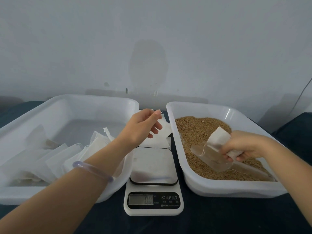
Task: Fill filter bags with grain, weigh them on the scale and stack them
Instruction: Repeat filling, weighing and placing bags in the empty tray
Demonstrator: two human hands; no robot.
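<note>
Left hand [143,125]: a filter bag [163,132] is pinched (near the scale [153,183]). Right hand [243,146]: a second bag [217,141] is gripped over the grain [199,129].

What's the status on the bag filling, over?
Left hand pinches an empty filter bag, raised beyond the scale. Right hand grips a second bag over the grain, scoop beneath. Nothing blocking the scale.

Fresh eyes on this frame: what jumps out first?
The right tray of brown grain, where the right hand grips a filter bag by a clear scoop. In the centre, the left hand pinches a flat bag beyond the scale. The left tray holds stacked bags.
</note>
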